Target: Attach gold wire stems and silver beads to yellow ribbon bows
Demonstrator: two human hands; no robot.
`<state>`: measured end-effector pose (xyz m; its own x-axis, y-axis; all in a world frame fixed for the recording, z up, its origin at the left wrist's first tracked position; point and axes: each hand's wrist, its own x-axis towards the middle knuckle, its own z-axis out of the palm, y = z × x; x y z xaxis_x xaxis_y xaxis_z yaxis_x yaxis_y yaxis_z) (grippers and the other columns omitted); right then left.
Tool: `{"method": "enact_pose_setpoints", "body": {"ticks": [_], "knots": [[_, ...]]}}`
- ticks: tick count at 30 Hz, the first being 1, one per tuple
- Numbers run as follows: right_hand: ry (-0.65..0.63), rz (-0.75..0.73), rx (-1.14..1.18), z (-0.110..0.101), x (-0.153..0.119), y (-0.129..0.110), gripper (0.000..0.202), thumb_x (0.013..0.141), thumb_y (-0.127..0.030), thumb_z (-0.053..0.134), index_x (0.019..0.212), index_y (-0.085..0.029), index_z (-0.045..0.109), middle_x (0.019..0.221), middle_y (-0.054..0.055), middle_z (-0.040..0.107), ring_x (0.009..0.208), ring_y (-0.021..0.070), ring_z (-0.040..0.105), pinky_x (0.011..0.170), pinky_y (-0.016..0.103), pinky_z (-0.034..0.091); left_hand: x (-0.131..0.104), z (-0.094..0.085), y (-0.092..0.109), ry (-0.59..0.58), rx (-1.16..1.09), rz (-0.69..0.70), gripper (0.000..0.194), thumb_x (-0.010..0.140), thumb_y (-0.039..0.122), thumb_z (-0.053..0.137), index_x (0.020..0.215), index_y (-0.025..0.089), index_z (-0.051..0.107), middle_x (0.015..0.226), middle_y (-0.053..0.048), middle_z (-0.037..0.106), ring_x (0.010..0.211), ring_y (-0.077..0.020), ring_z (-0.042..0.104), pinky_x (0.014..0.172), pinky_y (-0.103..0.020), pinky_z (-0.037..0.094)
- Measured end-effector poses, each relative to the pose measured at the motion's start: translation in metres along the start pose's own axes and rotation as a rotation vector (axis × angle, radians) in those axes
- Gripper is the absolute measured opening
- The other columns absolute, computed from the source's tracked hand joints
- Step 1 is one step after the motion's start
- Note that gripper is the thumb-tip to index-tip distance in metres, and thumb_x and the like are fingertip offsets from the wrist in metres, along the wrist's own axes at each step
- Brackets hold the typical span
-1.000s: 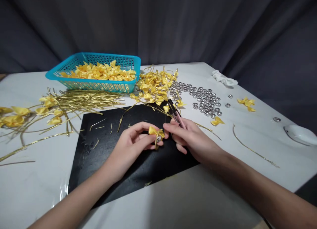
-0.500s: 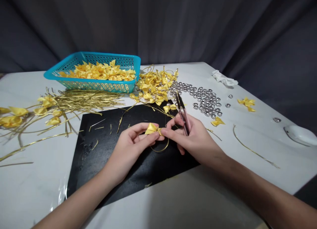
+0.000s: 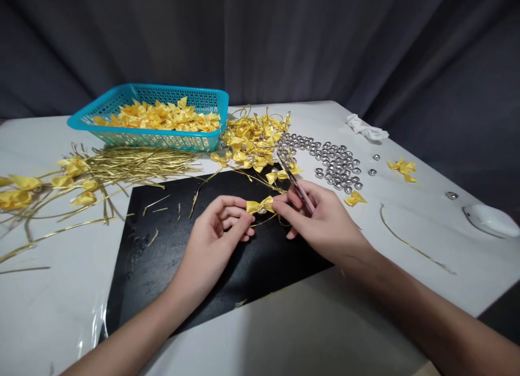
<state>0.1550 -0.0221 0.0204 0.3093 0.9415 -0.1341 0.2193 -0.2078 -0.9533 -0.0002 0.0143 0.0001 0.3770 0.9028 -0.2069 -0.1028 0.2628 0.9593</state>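
Over the black mat (image 3: 162, 278), a small yellow ribbon bow (image 3: 255, 207) with a shiny silver bead at its middle is held between both hands. My left hand (image 3: 221, 224) is closed, with its thumb and fingertips at the bow's left end. My right hand (image 3: 320, 216) pinches the right end between thumb and finger. Tucked in that same hand is a slim two-pronged tool, seemingly tweezers (image 3: 299, 189), its dark tips pointing away from me. A thin gold cord (image 3: 266, 220) curves below the bow, partly hidden by the fingers.
A blue basket (image 3: 146, 131) of yellow bows stands at the back left. Before it lie gold cords (image 3: 142, 164). Corded bows (image 3: 254, 137) are heaped beside silver beads (image 3: 339, 164). On the right are a white tissue (image 3: 365, 128), a loose cord (image 3: 410, 246) and a white mouse-like object (image 3: 491, 220).
The bow has turned so that its silver bead faces me, and it has risen slightly. My left fingers have shifted to its left end. The tweezers have tilted further left.
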Motion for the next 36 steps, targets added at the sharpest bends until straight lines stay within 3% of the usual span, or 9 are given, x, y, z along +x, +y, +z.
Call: {"method": "enact_pose_setpoints", "body": {"ticks": [5, 12, 15, 18, 22, 26, 31, 36], "knots": [[0.079, -0.042, 0.089, -0.001, -0.001, -0.001, 0.044, 0.066, -0.022, 0.072, 0.056, -0.019, 0.030, 0.072, 0.003, 0.065, 0.059, 0.0099, 0.057, 0.040, 0.015, 0.048, -0.003, 0.001, 0.000, 0.072, 0.036, 0.123, 0.024, 0.071, 0.019, 0.065, 0.086, 0.018, 0.047, 0.065, 0.007, 0.058, 0.052, -0.0048, 0.052, 0.049, -0.012, 0.046], [0.037, 0.022, 0.288, -0.002, 0.003, 0.006, 0.046, 0.063, -0.022, 0.075, 0.065, -0.020, 0.028, 0.073, -0.001, 0.065, 0.041, 0.0026, 0.043, 0.033, 0.014, 0.036, -0.004, 0.002, -0.002, 0.185, 0.137, 0.224, 0.020, 0.076, 0.018, 0.060, 0.081, 0.022, 0.041, 0.067, 0.007, 0.046, 0.048, -0.0053, 0.042, 0.042, -0.013, 0.036], [0.009, 0.092, 0.373, -0.001, 0.003, 0.004, 0.047, 0.061, -0.022, 0.076, 0.067, -0.020, 0.029, 0.074, -0.003, 0.060, 0.043, 0.0014, 0.039, 0.031, 0.012, 0.032, -0.004, 0.001, -0.002, 0.156, 0.139, 0.228, 0.013, 0.080, 0.018, 0.054, 0.081, 0.022, 0.042, 0.071, 0.006, 0.049, 0.046, -0.0044, 0.039, 0.040, -0.013, 0.032], [-0.097, 0.149, 0.421, -0.001, 0.001, 0.000, 0.047, 0.059, -0.023, 0.078, 0.070, -0.020, 0.032, 0.073, -0.005, 0.055, 0.045, 0.0015, 0.037, 0.029, 0.010, 0.030, -0.002, 0.000, 0.000, 0.067, 0.174, 0.199, 0.003, 0.081, 0.020, 0.053, 0.080, 0.019, 0.050, 0.071, 0.005, 0.050, 0.048, -0.0043, 0.040, 0.042, -0.013, 0.035], [-0.186, 0.150, 0.353, 0.000, 0.002, 0.000, 0.048, 0.059, -0.026, 0.079, 0.070, -0.020, 0.033, 0.070, -0.006, 0.050, 0.046, 0.0022, 0.035, 0.028, 0.010, 0.032, -0.002, 0.000, 0.003, 0.048, 0.224, 0.102, 0.009, 0.077, 0.021, 0.060, 0.083, 0.015, 0.060, 0.072, 0.003, 0.057, 0.051, -0.0048, 0.045, 0.046, -0.013, 0.039], [-0.196, 0.038, 0.263, -0.002, 0.005, 0.002, 0.046, 0.066, -0.031, 0.075, 0.069, -0.020, 0.030, 0.075, -0.006, 0.052, 0.039, -0.0005, 0.037, 0.029, 0.012, 0.033, -0.003, 0.001, 0.001, 0.052, 0.277, 0.066, 0.012, 0.073, 0.023, 0.065, 0.080, 0.013, 0.066, 0.067, 0.001, 0.062, 0.052, -0.0060, 0.048, 0.048, -0.015, 0.039], [-0.233, -0.062, 0.148, -0.006, 0.005, 0.003, 0.043, 0.072, -0.031, 0.071, 0.071, -0.021, 0.029, 0.075, -0.007, 0.054, 0.032, -0.0005, 0.040, 0.029, 0.013, 0.032, -0.002, -0.006, -0.003, 0.041, 0.504, 0.213, 0.015, 0.077, 0.030, 0.064, 0.078, 0.016, 0.070, 0.076, -0.002, 0.069, 0.065, -0.0117, 0.058, 0.057, -0.020, 0.043], [-0.263, -0.059, 0.140, -0.007, 0.005, 0.003, 0.042, 0.075, -0.034, 0.068, 0.072, -0.021, 0.029, 0.077, -0.006, 0.054, 0.033, -0.0002, 0.042, 0.030, 0.014, 0.033, 0.003, -0.009, -0.002, 0.039, 0.672, 0.312, 0.018, 0.077, 0.033, 0.064, 0.072, 0.016, 0.069, 0.067, -0.002, 0.067, 0.056, -0.0120, 0.056, 0.051, -0.022, 0.041]]}}
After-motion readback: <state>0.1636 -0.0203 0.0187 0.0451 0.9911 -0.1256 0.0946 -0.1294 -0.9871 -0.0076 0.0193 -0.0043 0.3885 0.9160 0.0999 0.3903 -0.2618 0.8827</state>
